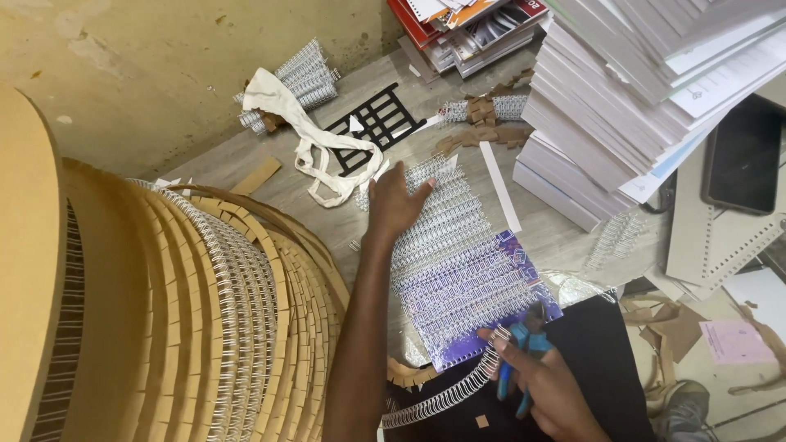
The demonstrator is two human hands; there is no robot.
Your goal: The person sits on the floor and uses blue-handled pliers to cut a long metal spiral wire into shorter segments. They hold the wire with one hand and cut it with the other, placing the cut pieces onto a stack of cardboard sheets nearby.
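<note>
1. Left hand (391,205) reaches forward, palm down, fingers spread and released, resting on the far end of a row of cut white wire binding combs (446,237). Fingertips sit on the top coils; nothing grasped.
2. Those wire combs lie side by side on a purple patterned booklet cover (516,262), which lies flat on the grey table (286,184) between the two hands.
3. Right hand (544,385) is near the bottom edge, fingers clenched around blue-handled cutting pliers (520,348). Plier head points up toward the near end of the purple cover.
4. A long white wire binding strip (442,399) runs diagonally under the right hand, over a black sheet (598,344); its upper end is just beside the thumb and plier jaws. Can't tell if the fingers also pinch it.
5. Left of frame: large spool of wire binding interleaved with brown card (205,311).
6. Far side: white cloth strap (307,139), black plastic grid (372,123), tall stack of white paper blocks (606,106), brown card scraps (483,123).
</note>
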